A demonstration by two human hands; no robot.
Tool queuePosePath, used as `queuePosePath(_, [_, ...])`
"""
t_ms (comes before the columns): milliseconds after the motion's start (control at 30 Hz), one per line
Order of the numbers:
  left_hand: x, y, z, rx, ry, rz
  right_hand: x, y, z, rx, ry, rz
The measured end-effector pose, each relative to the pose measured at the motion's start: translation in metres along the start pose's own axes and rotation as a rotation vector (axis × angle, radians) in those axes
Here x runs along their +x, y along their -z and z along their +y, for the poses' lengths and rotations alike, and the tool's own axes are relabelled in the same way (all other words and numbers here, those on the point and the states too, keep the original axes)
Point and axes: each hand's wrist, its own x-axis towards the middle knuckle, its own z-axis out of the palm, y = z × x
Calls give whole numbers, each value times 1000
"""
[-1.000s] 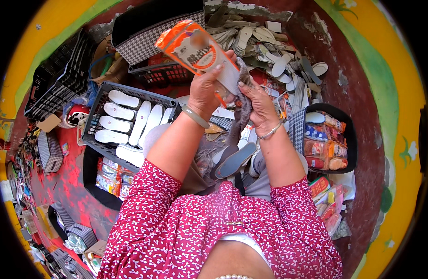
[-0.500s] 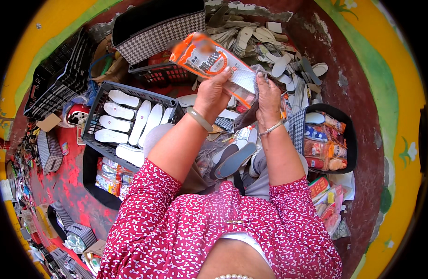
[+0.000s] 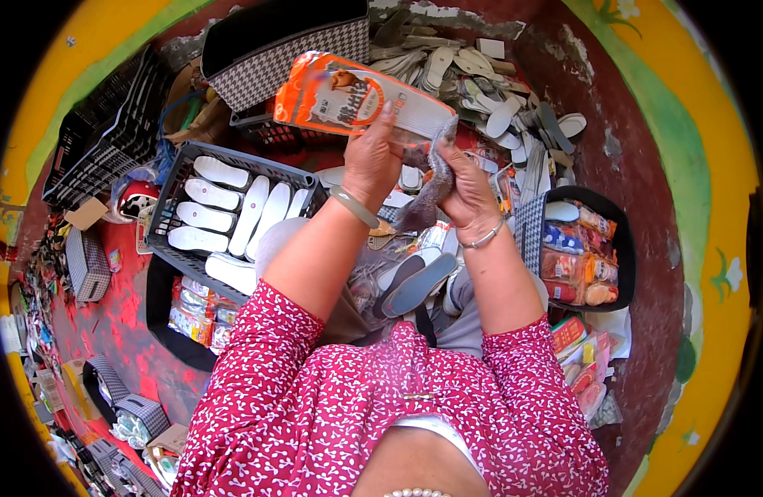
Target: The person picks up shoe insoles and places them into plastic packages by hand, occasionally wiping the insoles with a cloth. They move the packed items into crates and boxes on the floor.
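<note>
In front of me, an orange-and-clear plastic package (image 3: pixel 323 93) with a white textured insole inside lies tilted, its orange end to the upper left. My left hand (image 3: pixel 371 159) is closed on its near edge, thumb on top. At the package's right end, my right hand (image 3: pixel 468 186) pinches a grey cloth (image 3: pixel 431 192) that hangs down from the fingers. Part of the cloth touches that end of the package. Below the hands, grey insoles (image 3: pixel 419 286) rest between my knees. A grey crate (image 3: pixel 162 199) of white insoles (image 3: pixel 251 215) stands to the left.
A houndstooth basket (image 3: pixel 528 240) of packaged goods stands at the right. Loose insoles (image 3: pixel 485 91) are heaped at the back right. An open houndstooth box (image 3: pixel 290 62) and black crates (image 3: pixel 100 132) stand at the back left. A black-rimmed bin (image 3: pixel 162 311) sits under the grey crate.
The package has shifted left and turned flatter. My right hand has come slightly down and left with the cloth, which now hangs more bunched.
</note>
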Motion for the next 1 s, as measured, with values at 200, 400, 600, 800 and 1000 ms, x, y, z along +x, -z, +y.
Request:
queuePosePath(200, [-5,-5,-9,97,-1,-85,4,5,2,-142,70,38])
queuePosePath(400, [1,4,-3,-113,82,-35,-1,-1,-1,-356,92,30])
queuePosePath(600, [6,8,0,-121,56,23,-4,-3,-8,-460,35,22])
queuePosePath(800, [15,12,21,-67,114,-34,-9,14,-33,-411,331,68])
queuePosePath(1000, [2,9,-11,-96,272,-72,-11,-29,-9,-1271,985,-72])
